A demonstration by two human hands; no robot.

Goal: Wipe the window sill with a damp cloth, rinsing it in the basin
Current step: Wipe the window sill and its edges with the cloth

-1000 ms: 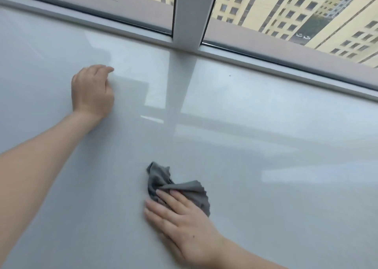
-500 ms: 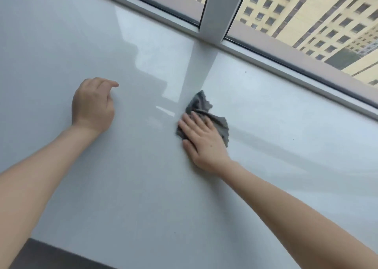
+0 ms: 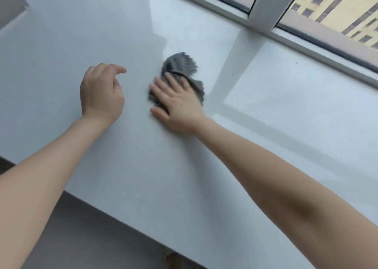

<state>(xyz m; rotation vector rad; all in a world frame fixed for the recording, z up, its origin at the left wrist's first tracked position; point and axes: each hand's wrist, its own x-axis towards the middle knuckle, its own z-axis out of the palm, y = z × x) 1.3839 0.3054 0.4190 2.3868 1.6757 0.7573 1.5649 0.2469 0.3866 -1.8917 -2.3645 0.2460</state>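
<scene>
A wide, glossy pale-grey window sill (image 3: 266,125) fills most of the view. A crumpled dark grey cloth (image 3: 181,65) lies on it near the middle, toward the window. My right hand (image 3: 176,103) presses flat on the cloth's near part, fingers spread, with cloth showing beyond the fingertips and to the right. My left hand (image 3: 100,94) rests on the sill just left of the cloth, fingers loosely curled, forefinger pointing right, holding nothing. No basin is in view.
The white window frame (image 3: 266,5) with its upright post runs along the sill's far edge; yellow buildings show through the glass. The sill's front edge (image 3: 126,217) runs diagonally at the bottom left, with a darker floor below.
My right hand has slid the cloth from the near part of the sill away toward the window and to the left, close to my left hand. The view has tilted down, showing the front edge.
</scene>
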